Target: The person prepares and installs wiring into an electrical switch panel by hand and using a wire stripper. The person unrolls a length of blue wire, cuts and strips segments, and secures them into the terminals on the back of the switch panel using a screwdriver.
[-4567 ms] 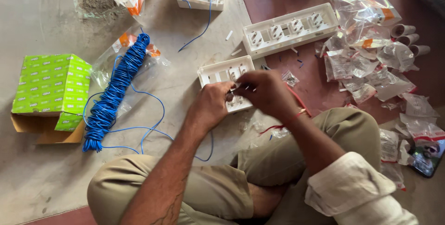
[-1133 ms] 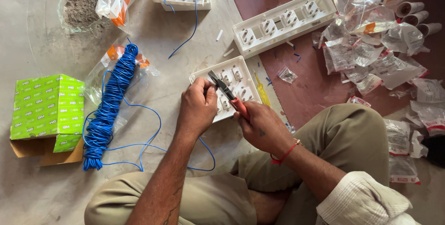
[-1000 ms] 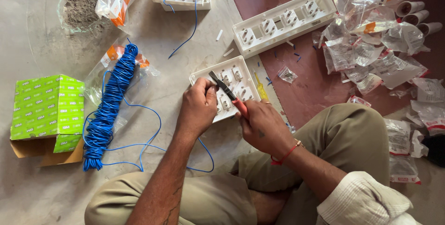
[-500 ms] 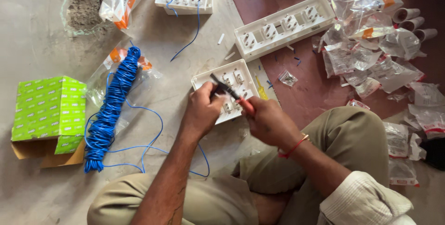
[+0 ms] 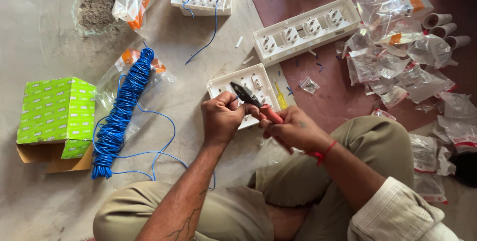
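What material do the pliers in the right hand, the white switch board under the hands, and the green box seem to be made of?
Pliers: dark metal head with a dull finish; red handles, likely plastic or rubber sleeves. White switch board: smooth moulded plastic with a slight sheen, judging by its rounded edges. Green box: printed cardboard; the open flaps show raw brown board.

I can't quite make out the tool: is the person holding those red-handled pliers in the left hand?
No, the red-handled pliers sit in the right hand, while the left hand pinches a short blue wire end.
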